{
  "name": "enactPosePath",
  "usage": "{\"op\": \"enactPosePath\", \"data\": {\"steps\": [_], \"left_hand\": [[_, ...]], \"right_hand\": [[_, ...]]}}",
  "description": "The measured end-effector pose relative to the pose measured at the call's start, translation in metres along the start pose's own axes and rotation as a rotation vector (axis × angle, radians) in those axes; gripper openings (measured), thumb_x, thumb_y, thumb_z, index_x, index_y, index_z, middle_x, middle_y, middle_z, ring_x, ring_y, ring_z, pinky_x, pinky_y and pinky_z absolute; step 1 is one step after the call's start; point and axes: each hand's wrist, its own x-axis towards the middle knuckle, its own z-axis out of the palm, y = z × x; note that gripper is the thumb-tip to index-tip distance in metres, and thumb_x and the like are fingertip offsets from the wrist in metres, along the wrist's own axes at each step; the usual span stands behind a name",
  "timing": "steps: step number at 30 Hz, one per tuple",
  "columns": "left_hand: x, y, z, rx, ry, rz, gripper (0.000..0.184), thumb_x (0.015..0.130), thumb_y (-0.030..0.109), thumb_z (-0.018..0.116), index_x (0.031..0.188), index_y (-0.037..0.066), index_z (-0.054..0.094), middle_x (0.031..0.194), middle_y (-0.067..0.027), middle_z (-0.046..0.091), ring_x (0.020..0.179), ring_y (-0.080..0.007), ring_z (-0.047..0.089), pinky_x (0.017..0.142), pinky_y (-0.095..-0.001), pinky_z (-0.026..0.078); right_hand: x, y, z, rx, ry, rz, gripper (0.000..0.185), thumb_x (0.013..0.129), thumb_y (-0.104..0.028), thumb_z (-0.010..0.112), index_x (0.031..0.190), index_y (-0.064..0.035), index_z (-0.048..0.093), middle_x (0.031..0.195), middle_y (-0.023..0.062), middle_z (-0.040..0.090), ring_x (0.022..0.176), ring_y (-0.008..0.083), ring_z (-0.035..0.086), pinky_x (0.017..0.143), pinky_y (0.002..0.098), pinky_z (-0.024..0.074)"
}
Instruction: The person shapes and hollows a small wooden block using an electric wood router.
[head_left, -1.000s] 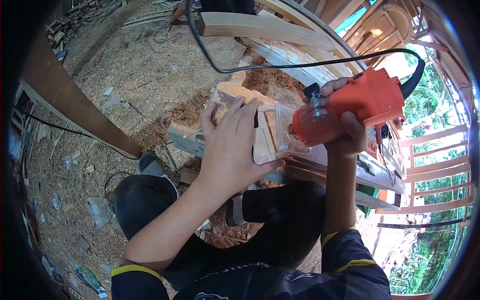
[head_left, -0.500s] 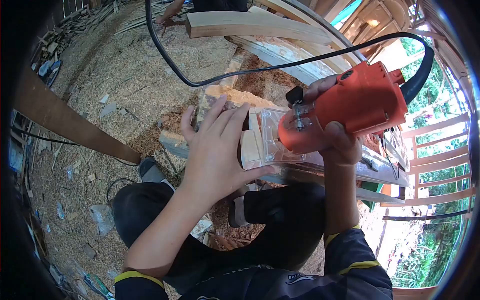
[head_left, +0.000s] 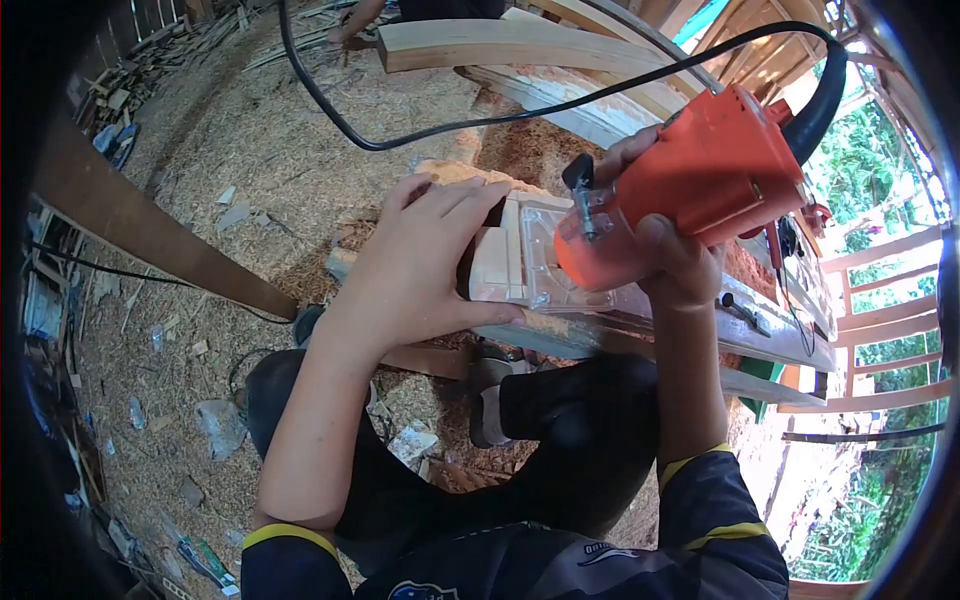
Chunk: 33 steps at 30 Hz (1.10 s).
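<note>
The right grip (head_left: 672,245) is closed around an orange router (head_left: 705,165), thumb on its near side and fingers over the far one. The router leans, its body up and to the right of that grip, its clear base (head_left: 545,285) down to the left against a wood block (head_left: 490,265). The block lies between the two grips. The left grip (head_left: 420,255) is spread wide and holds the block's left end, thumb along the near edge, fingers at the far edge. Below both grips runs the worktop (head_left: 780,345); a small dark tool (head_left: 745,313) lies on it, right of the right grip. A black cord (head_left: 460,125) leaves the router's rear and loops beyond both grips. Left of the left grip, a brown board (head_left: 160,220) slants over the shaving-covered floor (head_left: 280,160). Beyond the grips lies a pale curved beam (head_left: 520,45), with another person's hand (head_left: 342,37) past its left end. Far right, wooden rails (head_left: 890,322) stand before greenery (head_left: 890,490).
</note>
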Motion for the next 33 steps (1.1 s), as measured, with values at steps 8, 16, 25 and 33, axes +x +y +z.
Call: {"op": "enactPosePath", "data": {"steps": [8, 16, 25, 33], "left_hand": [[0.002, -0.003, 0.009, 0.09, 0.046, 0.045, 0.112, 0.063, 0.059, 0.091, 0.151, 0.006, 0.047, 0.146, -0.0196, 0.06, 0.144, -0.0382, 0.051, 0.127, -0.0554, 0.026], [0.001, -0.007, 0.015, 0.026, 0.13, 0.067, 0.102, 0.064, 0.056, 0.091, 0.141, 0.004, 0.053, 0.138, -0.0189, 0.063, 0.142, -0.0376, 0.051, 0.125, -0.0545, 0.029], [-0.005, -0.01, 0.026, 0.016, 0.259, 0.043, 0.097, 0.057, 0.047, 0.096, 0.132, -0.002, 0.059, 0.132, -0.0175, 0.066, 0.135, -0.0353, 0.057, 0.123, -0.0493, 0.035], [-0.007, -0.011, 0.032, -0.016, 0.439, 0.097, 0.078, 0.052, 0.044, 0.097, 0.111, 0.002, 0.069, 0.11, -0.014, 0.074, 0.118, -0.0318, 0.068, 0.117, -0.0453, 0.043]], "right_hand": [[-0.001, 0.004, -0.004, 0.017, 0.052, 0.002, 0.063, 0.078, -0.011, 0.077, 0.135, 0.0029, 0.053, 0.119, 0.0156, 0.068, 0.106, 0.0241, 0.068, 0.094, 0.0387, 0.0558], [0.012, 0.004, -0.026, 0.1, 0.02, -0.036, 0.071, 0.084, -0.028, 0.068, 0.145, -0.004, 0.042, 0.119, 0.022, 0.055, 0.114, 0.0347, 0.059, 0.095, 0.0606, 0.0557], [0.018, -0.001, -0.044, 0.28, -0.052, 0.027, 0.062, 0.089, -0.027, 0.067, 0.144, -0.0081, 0.049, 0.126, 0.0204, 0.06, 0.117, 0.0345, 0.062, 0.101, 0.0659, 0.0514], [0.017, -0.002, -0.034, 0.274, -0.127, 0.057, 0.061, 0.089, -0.025, 0.066, 0.145, -0.01, 0.049, 0.129, 0.0179, 0.061, 0.122, 0.0331, 0.059, 0.105, 0.0652, 0.0493]]}}
